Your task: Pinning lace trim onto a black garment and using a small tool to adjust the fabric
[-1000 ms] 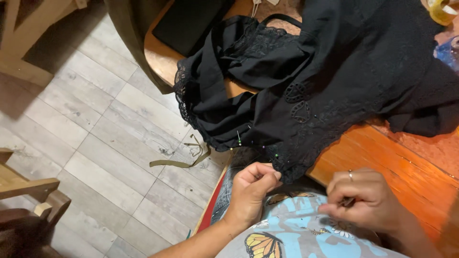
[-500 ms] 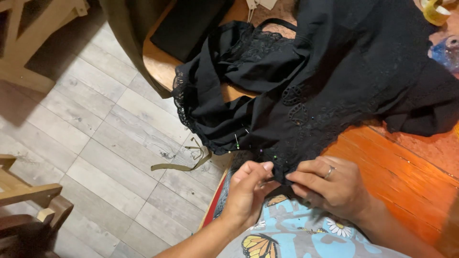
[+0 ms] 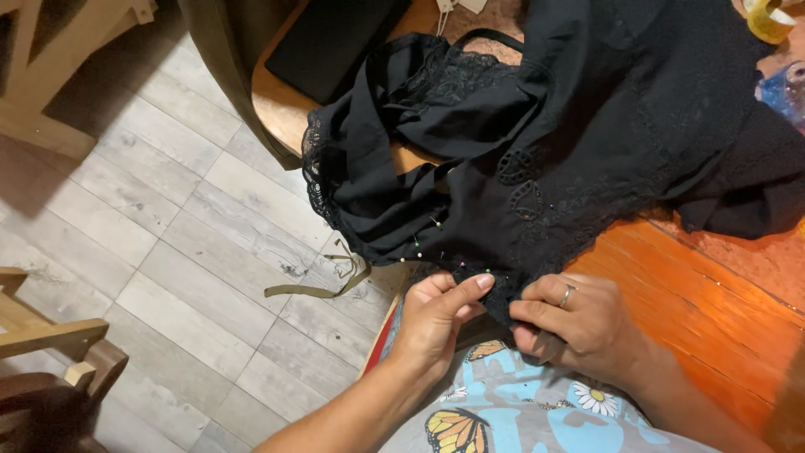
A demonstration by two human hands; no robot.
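The floor (image 3: 126,226) takes up the left half of the view: pale grey planks laid in staggered rows. A light wooden frame (image 3: 50,75) stands at its upper left, and part of a darker wooden chair (image 3: 50,369) juts in at the lower left. A strip of olive ribbon (image 3: 323,285) lies loose on the planks beside the table.

The table (image 3: 713,310) is orange-brown wood with a rounded corner, filling the right side. A flat black pad (image 3: 335,38) lies near its far corner, and an olive cloth (image 3: 222,59) hangs over that edge. A black lace-trimmed garment (image 3: 545,143) is spread across most of the tabletop, its scalloped edge drooping over the near side toward the floor. Small coloured pin heads (image 3: 419,246) dot the hem.

At the near edge, both hands meet on the garment's hem. The left hand (image 3: 436,315) pinches the fabric, forefinger stretched out along it. The right hand (image 3: 579,323), a ring on one finger, grips the same fold with fingers curled narrow, just beside the left.
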